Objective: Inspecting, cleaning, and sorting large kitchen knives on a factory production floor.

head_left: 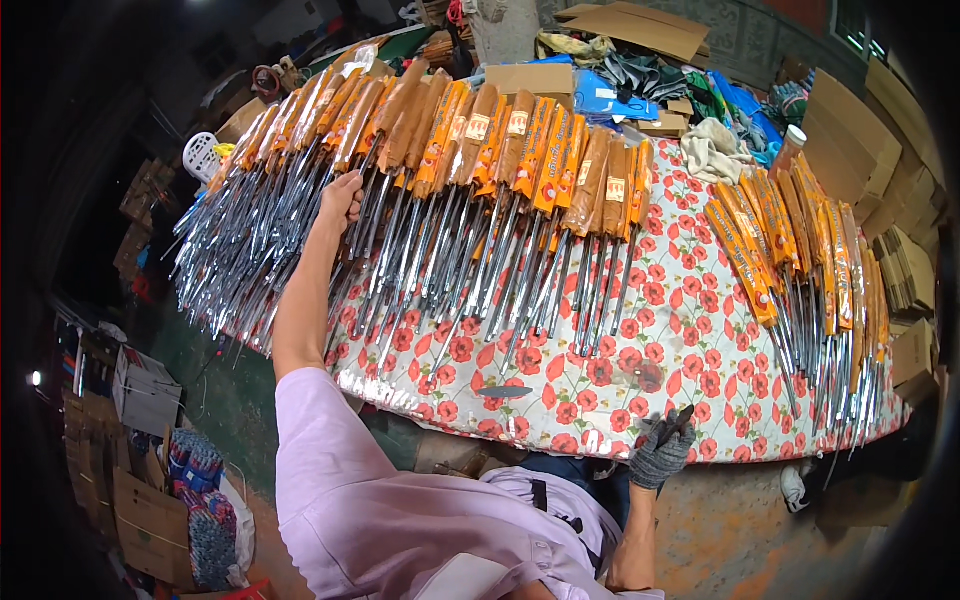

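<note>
Red flowers run all over the tablecloth (690, 335), and flattened cardboard (640, 30) and blue plastic (603, 97) crowd together past its far edge. Across the left and middle of the table lies a big heap of metal rods (240, 245), their far ends in orange and brown wrappers (555, 155). Well apart at the right is a smaller batch (745, 240), wrapped in much the same way (the patterned cloth shows between the two).

The bare left hand (342, 200) is at the big heap, fingers curled in among the rods just below the wrappers; whether it is clenched on one I cannot tell. The right hand (661, 455), in a grey glove, grasps a small dark tool (682, 420) at the near edge of the table.

As for progress, wrappers appear to be on the rods in both groups, at least where the ends show. By my reading most pieces lie in the big heap, and comparatively few on the right; which group counts as finished, I cannot tell.
</note>
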`<state>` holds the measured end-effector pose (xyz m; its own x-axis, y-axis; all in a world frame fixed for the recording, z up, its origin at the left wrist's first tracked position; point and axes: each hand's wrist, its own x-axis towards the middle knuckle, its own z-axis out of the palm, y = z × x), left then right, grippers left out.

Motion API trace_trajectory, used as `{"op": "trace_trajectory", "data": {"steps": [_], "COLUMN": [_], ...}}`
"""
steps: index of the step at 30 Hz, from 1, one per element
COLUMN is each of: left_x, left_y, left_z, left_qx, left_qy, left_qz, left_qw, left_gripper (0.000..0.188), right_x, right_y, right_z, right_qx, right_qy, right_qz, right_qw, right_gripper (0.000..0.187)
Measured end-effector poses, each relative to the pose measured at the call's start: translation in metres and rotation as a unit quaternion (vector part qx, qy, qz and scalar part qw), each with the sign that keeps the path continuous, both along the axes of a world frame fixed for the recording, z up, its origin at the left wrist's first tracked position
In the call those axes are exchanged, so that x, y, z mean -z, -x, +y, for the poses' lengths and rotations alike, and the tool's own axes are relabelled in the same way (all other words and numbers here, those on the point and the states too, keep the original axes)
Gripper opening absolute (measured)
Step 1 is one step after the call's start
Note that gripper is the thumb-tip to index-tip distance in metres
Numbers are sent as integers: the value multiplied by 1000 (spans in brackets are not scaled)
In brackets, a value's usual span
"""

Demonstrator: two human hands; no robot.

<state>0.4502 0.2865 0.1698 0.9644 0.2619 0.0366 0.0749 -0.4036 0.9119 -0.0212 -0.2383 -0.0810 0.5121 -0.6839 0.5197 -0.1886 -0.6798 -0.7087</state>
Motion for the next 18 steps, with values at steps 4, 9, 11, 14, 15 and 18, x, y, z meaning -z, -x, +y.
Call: {"op": "trace_trajectory", "data": {"steps": [4,9,11,14,15,18], "left_x": [8,12,8,3,1,1], "left_y": [-10,-13,-5,14,20,36], "left_z": [8,6,-1,-18,-23,-33], "left_qx": [-12,-86,-108,-136,-138,-134], "left_qy": [11,-345,-416,-383,-381,-408], "left_qz": [5,-81,-115,-39,-38,-61], "left_qw": [1000,931,896,913,913,901], "left_gripper": [44,54,56,58,58,55], "right_x": [-4,-1,0,1,0,-2], "right_y": [1,3,2,1,1,3], "right_z": [0,-2,-3,-2,-2,-2], "right_qx": [3,3,-3,3,11,2], "right_qy": [10,23,28,6,-30,39], "right_qz": [25,39,36,31,30,42], "right_qw": [1000,999,999,999,999,998], "right_gripper": [40,39,35,31,29,27]}}
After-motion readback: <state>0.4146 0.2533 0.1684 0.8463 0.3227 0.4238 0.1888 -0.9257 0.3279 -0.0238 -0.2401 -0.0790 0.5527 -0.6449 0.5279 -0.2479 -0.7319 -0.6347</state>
